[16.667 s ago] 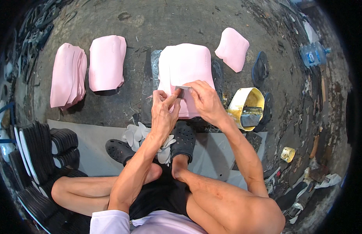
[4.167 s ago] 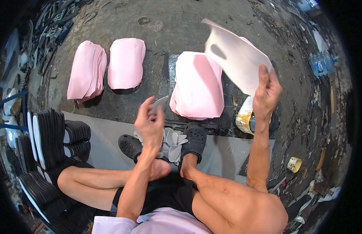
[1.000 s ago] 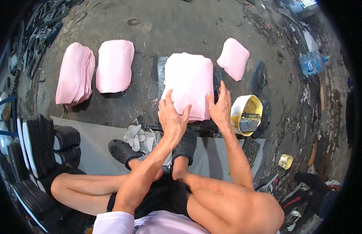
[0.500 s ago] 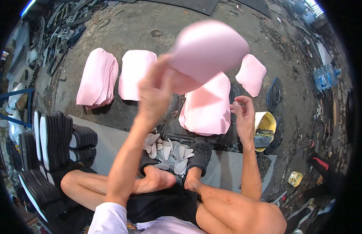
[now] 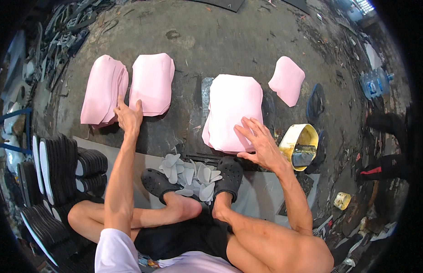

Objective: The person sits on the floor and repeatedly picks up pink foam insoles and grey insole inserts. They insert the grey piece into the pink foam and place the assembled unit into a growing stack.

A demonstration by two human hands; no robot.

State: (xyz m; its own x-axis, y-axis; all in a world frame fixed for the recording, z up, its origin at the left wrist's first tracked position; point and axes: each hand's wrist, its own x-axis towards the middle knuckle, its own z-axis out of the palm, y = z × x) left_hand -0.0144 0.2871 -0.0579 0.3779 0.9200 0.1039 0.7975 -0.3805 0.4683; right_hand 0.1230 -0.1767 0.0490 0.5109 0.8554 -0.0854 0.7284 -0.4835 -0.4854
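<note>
Your one view came from the camera worn on your head, the left of the pair, and it looked steeply down over your lap to the floor [image 5: 248, 41] in front of you. It sat close: your knees and forearms rose from the lower edge, and your hands, the left hand [image 5: 128, 117] and the right hand [image 5: 260, 144], fell near mid-picture. The fisheye lens bent the scene toward a dark round rim. No second view shared it.
</note>
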